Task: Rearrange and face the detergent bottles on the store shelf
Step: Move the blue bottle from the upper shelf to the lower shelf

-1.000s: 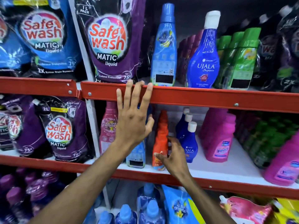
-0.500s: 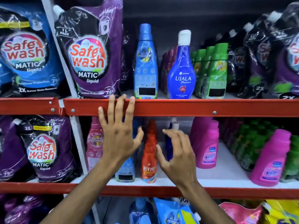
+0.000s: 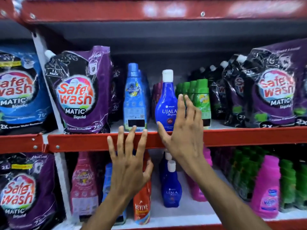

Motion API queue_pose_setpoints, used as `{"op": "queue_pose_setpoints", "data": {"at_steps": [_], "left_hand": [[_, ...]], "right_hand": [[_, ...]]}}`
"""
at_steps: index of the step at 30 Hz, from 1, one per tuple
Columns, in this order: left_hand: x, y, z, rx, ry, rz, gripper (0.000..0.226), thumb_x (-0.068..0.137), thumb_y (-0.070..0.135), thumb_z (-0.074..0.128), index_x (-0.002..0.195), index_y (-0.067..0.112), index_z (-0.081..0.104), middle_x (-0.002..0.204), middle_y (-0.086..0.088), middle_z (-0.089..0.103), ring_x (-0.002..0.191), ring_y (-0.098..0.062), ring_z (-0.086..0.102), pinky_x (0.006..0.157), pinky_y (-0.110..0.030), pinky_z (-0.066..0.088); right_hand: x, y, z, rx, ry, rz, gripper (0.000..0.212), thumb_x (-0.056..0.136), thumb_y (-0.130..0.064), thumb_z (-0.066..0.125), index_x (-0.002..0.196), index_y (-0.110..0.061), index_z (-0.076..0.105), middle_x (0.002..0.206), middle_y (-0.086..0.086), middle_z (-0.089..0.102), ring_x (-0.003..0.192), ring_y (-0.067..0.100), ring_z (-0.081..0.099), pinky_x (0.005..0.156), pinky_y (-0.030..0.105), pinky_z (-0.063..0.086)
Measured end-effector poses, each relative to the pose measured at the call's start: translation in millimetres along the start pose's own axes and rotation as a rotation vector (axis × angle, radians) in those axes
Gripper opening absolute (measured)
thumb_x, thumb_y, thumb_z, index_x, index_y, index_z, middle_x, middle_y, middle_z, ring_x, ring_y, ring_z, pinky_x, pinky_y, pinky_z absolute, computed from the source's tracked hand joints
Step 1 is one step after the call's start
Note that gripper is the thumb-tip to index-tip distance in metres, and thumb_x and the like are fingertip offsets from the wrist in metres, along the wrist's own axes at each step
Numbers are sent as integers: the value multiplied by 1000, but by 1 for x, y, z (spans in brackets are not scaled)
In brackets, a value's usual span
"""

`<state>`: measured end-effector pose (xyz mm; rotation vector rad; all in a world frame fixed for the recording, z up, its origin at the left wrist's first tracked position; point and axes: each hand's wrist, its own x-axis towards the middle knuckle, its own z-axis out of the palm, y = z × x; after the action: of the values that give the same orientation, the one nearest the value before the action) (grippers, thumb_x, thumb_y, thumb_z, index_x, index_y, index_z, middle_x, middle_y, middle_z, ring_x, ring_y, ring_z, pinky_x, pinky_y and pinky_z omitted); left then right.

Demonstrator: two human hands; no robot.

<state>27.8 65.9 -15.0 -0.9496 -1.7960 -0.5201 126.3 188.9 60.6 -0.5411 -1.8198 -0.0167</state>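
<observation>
Two hands, spread and holding nothing: left hand (image 3: 128, 165) rests fingertips on the red shelf edge (image 3: 249, 136); right hand (image 3: 184, 130) apparently brushes the front-standing Ujala bottle (image 3: 166, 103), which a nudge might topple.

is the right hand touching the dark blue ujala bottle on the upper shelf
Cannot tell. In the head view the open right hand overlaps the dark blue white-capped Ujala bottle; no contact or gap shows.

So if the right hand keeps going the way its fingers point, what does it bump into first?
Probably the blue Ujala bottle on the upper shelf. The right hand is open, its fingers overlapping the bottle's right side, green bottles just beyond. Whether it touches yet is unclear.
</observation>
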Motion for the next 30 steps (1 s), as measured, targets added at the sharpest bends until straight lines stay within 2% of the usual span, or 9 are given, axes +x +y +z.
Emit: {"op": "queue_pose_setpoints", "data": {"at_steps": [4, 7, 11, 14, 18, 24, 26, 30], "left_hand": [[0, -4, 1, 1, 4, 3, 93, 70, 37, 75, 152, 21, 35, 154, -17, 41, 149, -43, 25, 117, -72, 18], [0, -6, 0, 6, 3, 9, 93, 70, 37, 74, 153, 23, 33, 152, -16, 44, 148, -42, 28, 117, -71, 20], [-1, -6, 0, -7, 15, 11, 92, 71, 35, 75, 153, 23, 34, 150, -15, 44, 148, -41, 27, 117, -70, 19], [-1, -5, 1, -14, 25, 8, 93, 71, 35, 75, 154, 23, 32, 152, -14, 41, 149, -39, 25, 118, -70, 18], [0, -5, 5, -23, 50, 4, 94, 72, 35, 74, 154, 23, 30, 154, -13, 38, 151, -39, 22, 119, -70, 16], [-1, -3, 10, -33, 78, -3, 92, 73, 37, 73, 154, 22, 30, 153, -15, 38, 150, -40, 21, 120, -70, 12], [-1, -3, 9, -34, 84, -9, 91, 74, 37, 73, 154, 22, 31, 152, -15, 39, 150, -40, 22, 120, -70, 11], [-1, -3, 11, -15, 83, -19, 93, 71, 35, 75, 153, 20, 34, 152, -16, 41, 150, -41, 22, 120, -70, 11]], "right_hand": [[18, -8, 8, 90, -83, 117, 105, 77, -62, 68, 153, -6, 22, 147, 15, 45, 123, 35, 52, 97, 45, 46], [26, -10, 9, 116, -72, 154, 100, 70, -61, 73, 147, -12, 32, 138, 9, 52, 119, 33, 56, 89, 43, 49], [29, -6, 4, 198, -4, 160, 93, 63, -61, 77, 139, -16, 44, 129, 5, 59, 112, 30, 61, 87, 39, 50], [27, -3, -8, 258, 123, 140, 93, 63, -62, 77, 138, -16, 47, 126, 2, 63, 110, 24, 63, 87, 35, 52], [23, 0, -36, 347, 260, 86, 88, 66, -58, 80, 135, -13, 51, 125, 2, 64, 108, 18, 63, 90, 24, 47], [-15, 12, -66, 400, 212, 39, 87, 64, -54, 86, 134, -13, 53, 123, -3, 65, 106, 6, 58, 91, 10, 40], [-37, 21, -64, 402, 170, 43, 87, 62, -54, 88, 132, -15, 54, 122, -3, 66, 106, 8, 61, 93, 15, 44], [-92, 40, -41, 383, 65, 109, 89, 56, -56, 90, 129, -22, 52, 119, -4, 68, 103, 16, 67, 87, 35, 57]]}}
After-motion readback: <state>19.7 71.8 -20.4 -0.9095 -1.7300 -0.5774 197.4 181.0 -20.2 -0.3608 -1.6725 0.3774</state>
